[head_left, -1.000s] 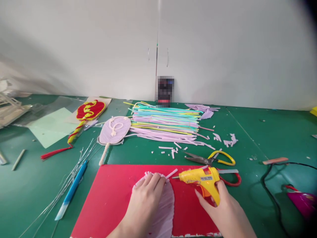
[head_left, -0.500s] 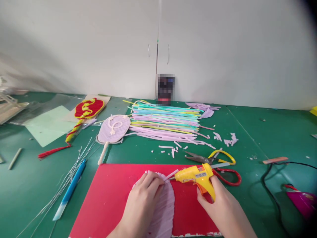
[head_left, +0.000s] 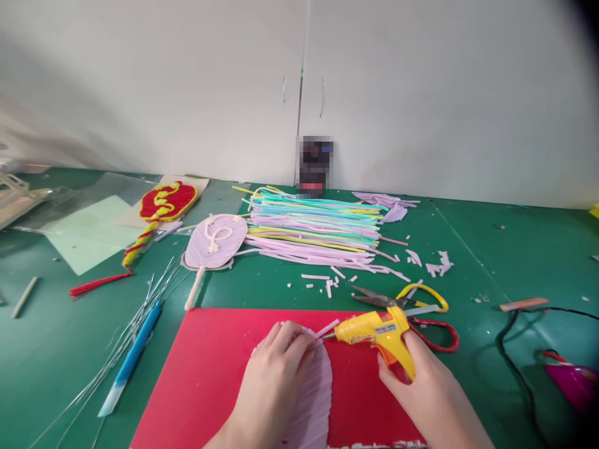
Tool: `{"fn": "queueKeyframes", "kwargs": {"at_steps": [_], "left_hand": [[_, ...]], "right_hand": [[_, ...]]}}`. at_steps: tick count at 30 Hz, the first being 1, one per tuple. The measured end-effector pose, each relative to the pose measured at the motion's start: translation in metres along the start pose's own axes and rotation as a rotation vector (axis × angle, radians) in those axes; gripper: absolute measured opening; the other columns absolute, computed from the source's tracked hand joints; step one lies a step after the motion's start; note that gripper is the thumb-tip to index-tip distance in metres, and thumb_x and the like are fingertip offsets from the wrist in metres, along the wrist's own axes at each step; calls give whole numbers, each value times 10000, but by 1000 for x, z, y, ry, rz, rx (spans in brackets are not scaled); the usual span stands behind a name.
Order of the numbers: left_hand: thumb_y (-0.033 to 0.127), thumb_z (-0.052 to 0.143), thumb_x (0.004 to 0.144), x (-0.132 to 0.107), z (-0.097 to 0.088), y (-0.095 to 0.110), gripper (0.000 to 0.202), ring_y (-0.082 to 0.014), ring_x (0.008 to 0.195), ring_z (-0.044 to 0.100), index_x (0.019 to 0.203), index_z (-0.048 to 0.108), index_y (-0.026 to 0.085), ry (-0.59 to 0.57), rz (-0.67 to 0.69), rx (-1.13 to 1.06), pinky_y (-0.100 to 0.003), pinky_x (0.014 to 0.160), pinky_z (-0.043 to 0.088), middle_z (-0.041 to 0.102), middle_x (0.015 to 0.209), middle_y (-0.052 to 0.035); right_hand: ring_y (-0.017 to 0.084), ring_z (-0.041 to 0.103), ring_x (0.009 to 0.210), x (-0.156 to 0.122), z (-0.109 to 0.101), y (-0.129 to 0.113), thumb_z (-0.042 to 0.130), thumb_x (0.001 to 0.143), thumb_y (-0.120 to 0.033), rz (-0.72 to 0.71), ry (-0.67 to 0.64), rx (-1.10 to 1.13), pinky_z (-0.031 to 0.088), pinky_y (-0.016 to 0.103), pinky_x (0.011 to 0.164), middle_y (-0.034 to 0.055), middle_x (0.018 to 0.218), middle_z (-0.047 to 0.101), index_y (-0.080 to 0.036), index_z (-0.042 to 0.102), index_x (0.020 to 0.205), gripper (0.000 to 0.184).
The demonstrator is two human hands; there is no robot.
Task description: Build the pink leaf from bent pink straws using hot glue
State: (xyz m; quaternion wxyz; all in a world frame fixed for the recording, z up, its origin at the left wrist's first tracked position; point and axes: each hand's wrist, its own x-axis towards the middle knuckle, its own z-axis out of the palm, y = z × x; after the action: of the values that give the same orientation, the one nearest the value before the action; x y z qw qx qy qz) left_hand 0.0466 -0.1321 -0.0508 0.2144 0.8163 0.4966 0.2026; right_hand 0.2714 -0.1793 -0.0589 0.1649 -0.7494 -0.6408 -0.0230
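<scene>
My right hand (head_left: 423, 380) grips a yellow hot glue gun (head_left: 374, 327), fingers at its orange trigger. A clear glue stick pokes out of the back, and the nozzle points left at my left fingertips. My left hand (head_left: 276, 368) is curled over an oval lilac panel (head_left: 313, 405) faced with rows of pipe cleaners. From its pinched fingers juts the end of a lilac pipe cleaner (head_left: 328, 328), close by the nozzle; the fingertips are partly hidden. Beneath the panel lies a red board (head_left: 201, 368).
Scissors (head_left: 428, 343) lie open behind the glue gun. Coloured pipe cleaners (head_left: 313, 227) are heaped at the back, beside a finished lilac fan (head_left: 218, 240). Further left are a red-and-yellow fan (head_left: 168, 201), thin wires (head_left: 110, 355) and a blue cutter (head_left: 135, 352). A black cable (head_left: 503, 343) runs at right.
</scene>
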Motion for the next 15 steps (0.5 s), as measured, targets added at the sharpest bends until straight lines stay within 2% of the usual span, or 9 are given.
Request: {"fn": "queueKeyframes", "kwargs": {"at_steps": [3, 8, 11, 15], "left_hand": [[121, 428, 898, 0, 6, 3, 216, -158, 822, 600, 917, 627, 204, -16, 53, 198, -303, 784, 526, 611, 883, -34], [28, 459, 821, -7, 16, 2, 287, -190, 898, 602, 1035, 588, 169, -61, 115, 413, -327, 808, 523, 615, 989, -51], [2, 447, 795, -9, 17, 2, 343, -197, 927, 604, 1081, 567, 150, -40, 154, 445, -317, 819, 523, 620, 1028, -59], [4, 462, 792, -5, 14, 4, 308, -186, 886, 612, 1030, 576, 163, -84, 138, 417, -318, 797, 531, 623, 1010, -52]], "right_hand": [[193, 645, 576, 0, 0, 4, 435, 809, -384, 29, 3, 9, 493, 250, 456, 57, 786, 668, -206, 513, 1028, 293], [193, 647, 588, -3, 2, 9, 431, 809, -383, 26, -2, 17, 494, 248, 469, 64, 785, 667, -199, 518, 1022, 295], [193, 635, 560, -3, 0, 8, 438, 803, -399, 23, -11, 22, 478, 249, 453, 49, 728, 650, -211, 524, 985, 275], [191, 622, 526, -3, -1, 7, 445, 793, -419, 41, 3, 30, 458, 250, 428, 40, 687, 640, -214, 533, 972, 286]]}}
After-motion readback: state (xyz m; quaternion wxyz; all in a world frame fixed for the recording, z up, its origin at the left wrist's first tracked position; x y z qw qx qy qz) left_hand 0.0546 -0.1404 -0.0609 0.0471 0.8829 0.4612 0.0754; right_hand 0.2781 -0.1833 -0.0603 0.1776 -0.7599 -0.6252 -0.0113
